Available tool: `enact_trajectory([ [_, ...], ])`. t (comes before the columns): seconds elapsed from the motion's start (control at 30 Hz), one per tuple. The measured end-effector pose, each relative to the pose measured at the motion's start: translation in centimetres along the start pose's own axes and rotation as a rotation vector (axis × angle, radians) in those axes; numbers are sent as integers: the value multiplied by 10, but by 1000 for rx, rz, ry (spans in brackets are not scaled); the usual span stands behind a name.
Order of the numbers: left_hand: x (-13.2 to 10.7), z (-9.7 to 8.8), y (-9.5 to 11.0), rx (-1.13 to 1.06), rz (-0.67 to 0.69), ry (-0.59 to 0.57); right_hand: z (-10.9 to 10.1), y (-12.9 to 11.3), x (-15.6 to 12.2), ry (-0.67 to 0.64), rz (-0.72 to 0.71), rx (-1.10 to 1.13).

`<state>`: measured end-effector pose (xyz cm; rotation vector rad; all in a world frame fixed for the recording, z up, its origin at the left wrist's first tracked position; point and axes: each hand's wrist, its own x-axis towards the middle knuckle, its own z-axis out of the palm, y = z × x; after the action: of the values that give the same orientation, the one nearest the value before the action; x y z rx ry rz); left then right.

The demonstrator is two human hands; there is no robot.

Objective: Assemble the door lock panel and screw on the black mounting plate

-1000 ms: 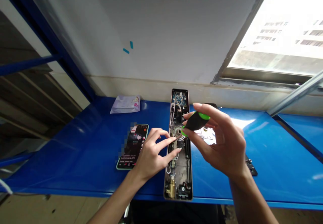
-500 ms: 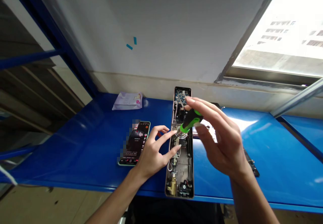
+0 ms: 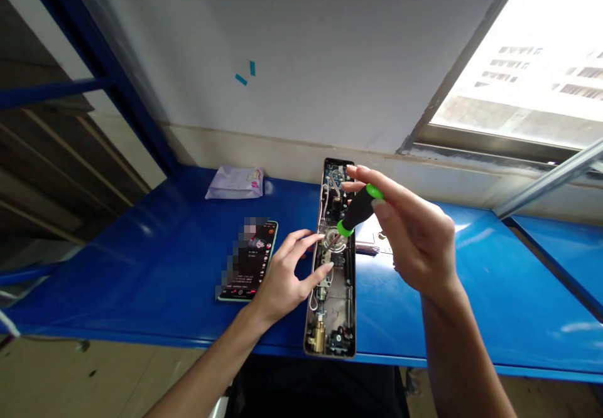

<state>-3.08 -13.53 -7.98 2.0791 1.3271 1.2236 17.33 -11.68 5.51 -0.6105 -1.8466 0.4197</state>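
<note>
A long, narrow open housing (image 3: 342, 302), which looks like an electronic door lock panel, lies lengthwise away from me on the blue table. Inside it are a circuit board (image 3: 335, 176), white wires, a round ring part and a brass cylinder (image 3: 319, 336). My right hand (image 3: 417, 236) is closed around a black and green screwdriver (image 3: 358, 211). Its shaft slants down to the left, into the housing beside the ring. My left hand (image 3: 287, 277) reaches over the left rim, thumb and forefinger apart, fingertips at the inner parts near the screwdriver tip.
A phone (image 3: 247, 261) with its screen lit lies left of the housing. Behind it is a pale purple packet (image 3: 235, 182) near the wall. A flat light-coloured item (image 3: 370, 239) lies partly hidden behind my right hand. The blue table (image 3: 155, 267) has its front edge close to me.
My right hand has turned on the screwdriver, and the handle now shows its green end cap. My left hand stays at the same spot on the housing. The whole view has shifted slightly.
</note>
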Motion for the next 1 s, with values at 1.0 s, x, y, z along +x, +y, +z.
enact_trajectory([
  [1.0, 2, -3, 5, -71, -24, -38, -2, -2, 1, 140, -71, -211],
])
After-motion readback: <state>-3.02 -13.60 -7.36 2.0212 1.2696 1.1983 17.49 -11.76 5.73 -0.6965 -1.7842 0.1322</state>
